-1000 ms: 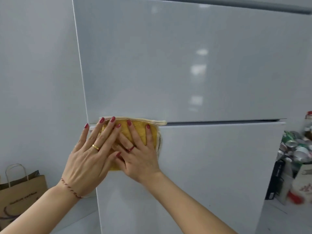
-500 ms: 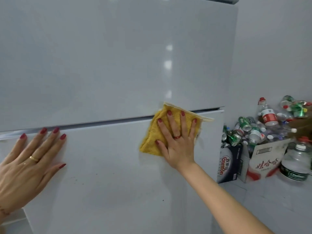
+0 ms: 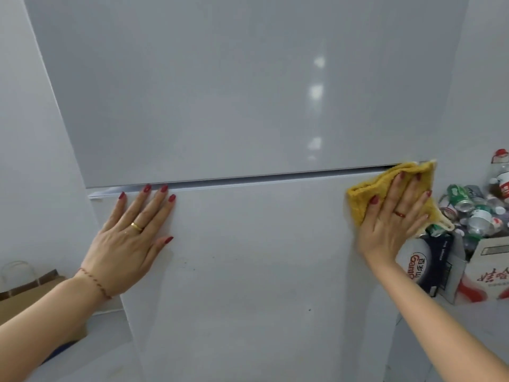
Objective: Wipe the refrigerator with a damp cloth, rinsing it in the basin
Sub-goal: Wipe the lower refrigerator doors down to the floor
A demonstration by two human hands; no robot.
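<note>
Against the grey refrigerator (image 3: 248,106), we are pressing the cloth (image 3: 360,195) flat-fingered under our right hand (image 3: 391,224) at the door seam's right end, left hand (image 3: 129,238) resting flat and empty far leftward.

The refrigerator (image 3: 248,106) was plain glossy grey-white, unpatterned. The cloth (image 3: 360,197) was mustard yellow with a cream edge. Nails on the left hand (image 3: 129,241) and right hand (image 3: 391,224) were dark red; the left ring was gold, the right ring red. The wrist cord (image 3: 95,282) was red. The cans (image 3: 462,199) were green and silver. The paper bag (image 3: 24,296) was brown.
</note>
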